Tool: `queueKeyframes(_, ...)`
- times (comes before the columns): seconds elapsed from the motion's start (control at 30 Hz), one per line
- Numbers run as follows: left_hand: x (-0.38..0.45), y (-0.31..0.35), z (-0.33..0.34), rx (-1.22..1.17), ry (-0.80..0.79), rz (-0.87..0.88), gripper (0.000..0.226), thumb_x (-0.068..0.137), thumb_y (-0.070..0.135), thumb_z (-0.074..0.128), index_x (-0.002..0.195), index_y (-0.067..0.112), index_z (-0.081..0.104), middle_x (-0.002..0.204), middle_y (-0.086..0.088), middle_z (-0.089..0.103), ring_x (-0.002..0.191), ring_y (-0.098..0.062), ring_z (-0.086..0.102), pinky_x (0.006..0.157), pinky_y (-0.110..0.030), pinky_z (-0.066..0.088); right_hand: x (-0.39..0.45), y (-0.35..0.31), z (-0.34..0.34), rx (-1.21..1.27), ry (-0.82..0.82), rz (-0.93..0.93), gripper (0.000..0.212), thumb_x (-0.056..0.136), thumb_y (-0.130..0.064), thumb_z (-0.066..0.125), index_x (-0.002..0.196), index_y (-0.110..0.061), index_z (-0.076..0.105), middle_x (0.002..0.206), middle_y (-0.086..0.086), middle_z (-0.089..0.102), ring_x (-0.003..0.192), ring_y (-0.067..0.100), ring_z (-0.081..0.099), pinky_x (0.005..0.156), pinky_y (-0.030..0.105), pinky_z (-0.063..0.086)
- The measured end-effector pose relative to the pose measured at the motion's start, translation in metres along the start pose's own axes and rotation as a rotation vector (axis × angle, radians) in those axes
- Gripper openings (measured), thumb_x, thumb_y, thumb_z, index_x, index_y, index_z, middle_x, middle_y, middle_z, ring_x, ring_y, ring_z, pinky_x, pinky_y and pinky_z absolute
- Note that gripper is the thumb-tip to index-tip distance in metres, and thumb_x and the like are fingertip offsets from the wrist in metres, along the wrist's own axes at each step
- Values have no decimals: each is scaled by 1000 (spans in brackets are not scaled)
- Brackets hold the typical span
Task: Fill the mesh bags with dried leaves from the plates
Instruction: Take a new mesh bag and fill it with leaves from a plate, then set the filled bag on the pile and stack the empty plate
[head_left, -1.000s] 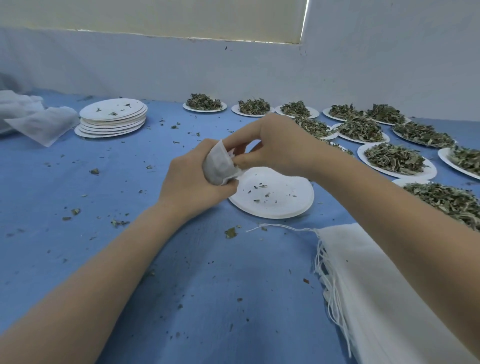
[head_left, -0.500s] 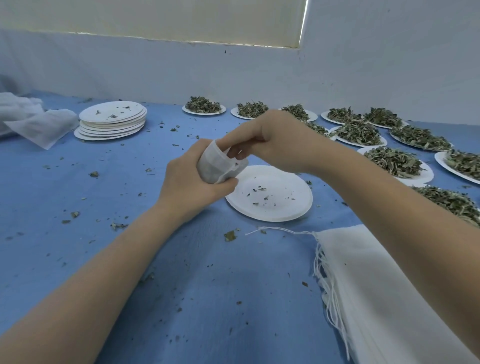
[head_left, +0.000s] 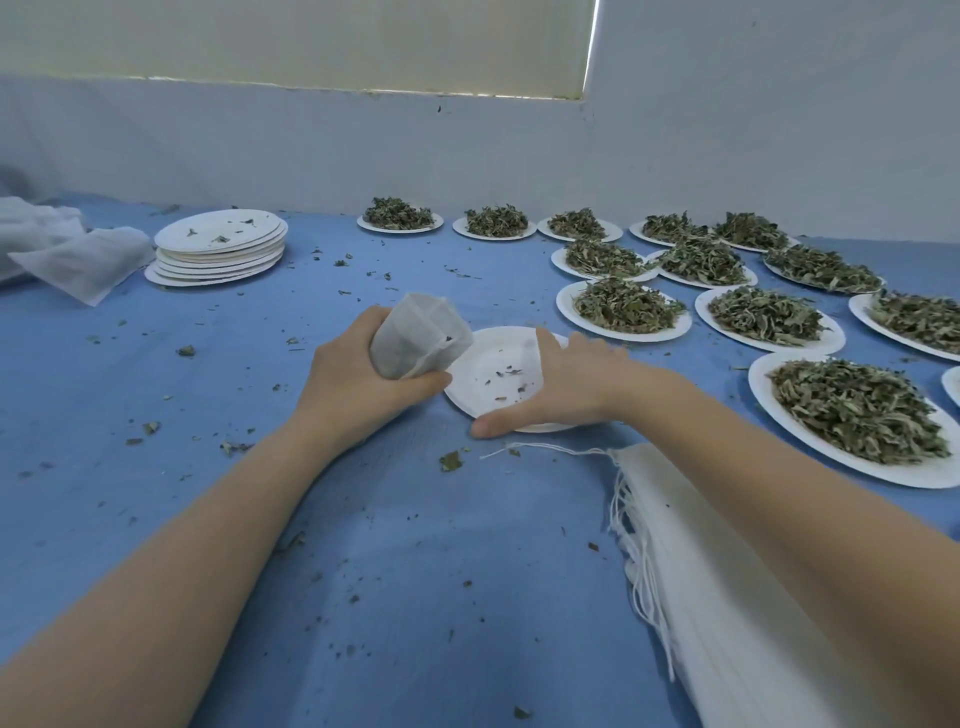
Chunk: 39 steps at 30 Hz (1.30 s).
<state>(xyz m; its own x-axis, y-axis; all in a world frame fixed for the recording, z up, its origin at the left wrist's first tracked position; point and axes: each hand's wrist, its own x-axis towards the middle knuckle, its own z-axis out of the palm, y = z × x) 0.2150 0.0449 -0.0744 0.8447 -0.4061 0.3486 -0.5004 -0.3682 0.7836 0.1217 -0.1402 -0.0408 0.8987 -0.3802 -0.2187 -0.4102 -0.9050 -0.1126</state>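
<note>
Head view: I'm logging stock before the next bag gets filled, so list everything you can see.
Emptied plate: one, white, centre, under the right hand.
Stacked plates: several, white, far left.
Leaf plates: about a dozen, white with green leaves, right and far side.
Held bag: one, white, centre.
Bag pile: white, near right.
Loose bags: white, far left.
Cloth: blue, covers table.
Hands: left grips the bag; right takes the emptied plate.

The right hand (head_left: 569, 384) covers the near-empty plate's (head_left: 488, 374) right side.
</note>
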Motion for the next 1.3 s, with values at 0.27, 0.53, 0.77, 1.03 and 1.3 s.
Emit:
queueKeyframes(0.27, 2, 4, -6, -108, 116, -108, 35, 65, 42, 78, 91, 27, 59, 86, 14, 63, 81, -4, 57, 64, -20, 43, 3, -5, 2, 147, -4, 71, 149, 33, -89, 62, 148, -28, -11, 155, 14, 3, 142, 39, 6, 110, 53, 16)
queueKeyframes(0.53, 20, 12, -54, -70, 291, -210, 48, 68, 44, 75, 103, 27, 45, 84, 23, 48, 73, 5, 46, 57, -18, 31, 8, -72, -37, 200, 242, -104, 135, 40, -87, 62, 148, -27, 8, 146, 15, 22, 132, 37, 22, 103, 48, 24)
queueKeyframes(0.77, 57, -19, -142, -119, 331, -331, 56, 66, 36, 61, 109, 16, 34, 91, 7, 49, 73, -4, 45, 56, -26, 32, 62, -176, -65, 290, 196, -223, 127, 43, -84, 66, 144, -22, 20, 143, 13, 22, 130, 35, 21, 100, 49, 27)
queueKeyframes(1.03, 140, -110, -203, 47, 372, -429, 62, 81, 22, 66, 130, 4, 32, 124, -11, 50, 109, -28, 51, 84, -35, 44, 179, -283, -80, 216, 221, -224, 124, 42, -86, 62, 138, -16, 29, 143, 17, 24, 132, 36, 20, 100, 46, 26)
queueKeyframes(1.3, 213, -187, -221, 403, 351, -514, 69, 88, 30, 57, 135, -4, 21, 132, -21, 41, 117, -33, 45, 80, -34, 37, 274, -334, -64, 191, 219, -217, 129, 42, -89, 60, 142, -14, 26, 144, 18, 25, 134, 38, 20, 105, 44, 23)
